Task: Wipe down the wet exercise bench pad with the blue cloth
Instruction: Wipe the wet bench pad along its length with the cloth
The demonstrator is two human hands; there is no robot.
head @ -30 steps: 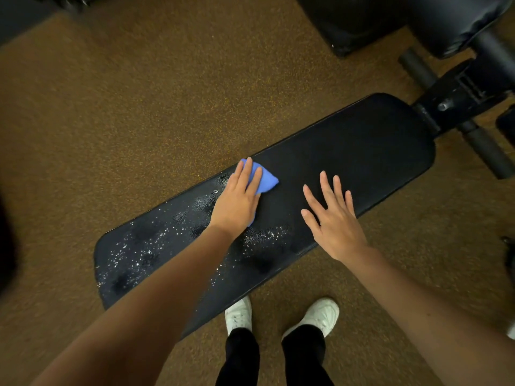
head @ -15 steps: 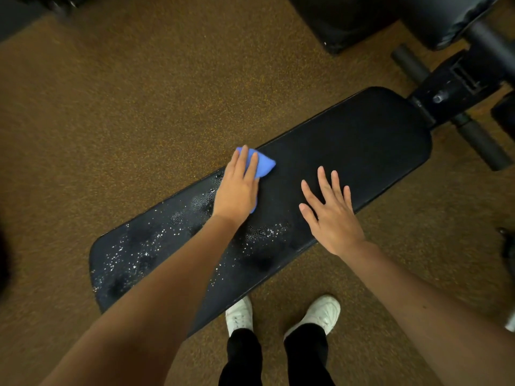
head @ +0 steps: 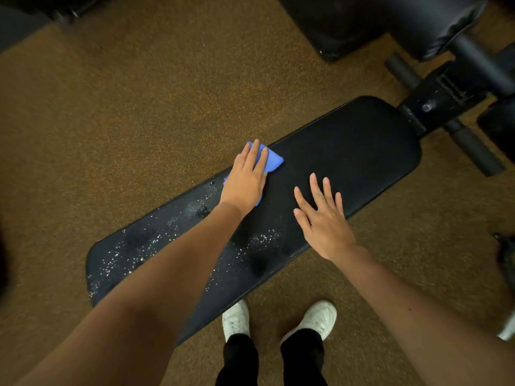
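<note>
A long black bench pad (head: 356,151) runs diagonally from lower left to upper right. Water droplets speckle its left half; the right half looks dry. My left hand (head: 246,176) lies flat with straight fingers on the blue cloth (head: 271,161), pressing it onto the pad's far edge near the middle. The cloth shows past my fingertips and under my wrist. My right hand (head: 323,218) rests flat on the pad near its front edge, fingers spread and holding nothing.
Brown speckled gym flooring (head: 139,107) surrounds the bench. The bench's black frame with foam rollers (head: 471,146) sits at the upper right, beside another black padded piece (head: 362,23). My white shoes (head: 317,319) stand just in front of the pad.
My left hand has slid the blue cloth across the pad toward its far edge. My right hand stays flat in about the same spot on the pad.
</note>
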